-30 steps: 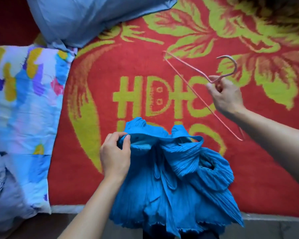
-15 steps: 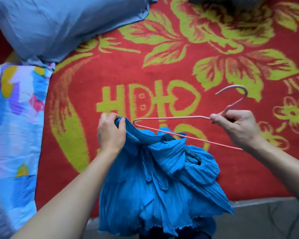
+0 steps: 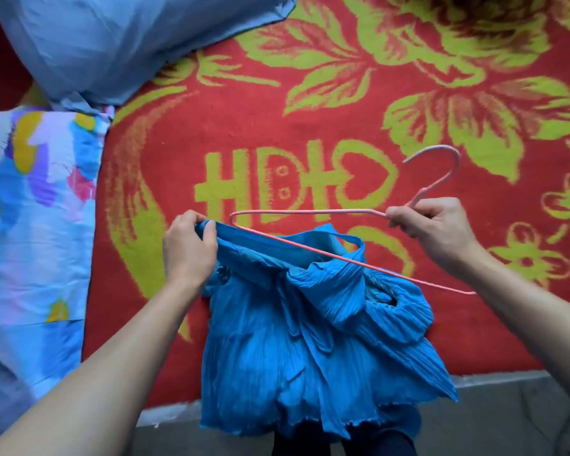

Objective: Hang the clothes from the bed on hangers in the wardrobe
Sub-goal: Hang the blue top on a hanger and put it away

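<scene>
Head view: left hand [image 3: 186, 250] pinches the neckline of the blue top [image 3: 293, 340], which drapes over the near edge of the bed [image 3: 310, 110]; right hand [image 3: 431, 232] grips a pink hanger [image 3: 310, 212] at its neck. The hanger runs left to right, its left tip just right of the pinched fabric, above the neck opening, with room on the far side.

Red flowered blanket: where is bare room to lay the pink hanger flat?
Bare red flowered blanket lies beyond the pink wire hanger, from the pale blue pillow rightward. Crowded: the crinkled blue garment covers the near edge, the multicoloured quilt the left.
</scene>
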Demonstrator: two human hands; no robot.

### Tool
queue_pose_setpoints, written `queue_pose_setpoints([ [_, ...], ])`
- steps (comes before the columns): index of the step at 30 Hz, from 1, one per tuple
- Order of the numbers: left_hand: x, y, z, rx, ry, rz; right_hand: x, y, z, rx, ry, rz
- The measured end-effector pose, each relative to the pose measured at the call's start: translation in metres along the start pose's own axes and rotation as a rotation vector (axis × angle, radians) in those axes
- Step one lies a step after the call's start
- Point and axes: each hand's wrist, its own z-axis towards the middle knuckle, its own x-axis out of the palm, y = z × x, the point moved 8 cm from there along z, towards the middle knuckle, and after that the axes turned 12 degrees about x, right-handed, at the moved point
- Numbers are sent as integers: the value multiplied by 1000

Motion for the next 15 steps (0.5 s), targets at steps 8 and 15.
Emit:
queue_pose_setpoints([
  [8, 17, -39, 0, 148, 35, -67, 3, 5, 0, 3, 54, -47],
  [15, 21, -65, -11, 365, 208, -57, 83, 14, 2, -7, 356, -85],
])
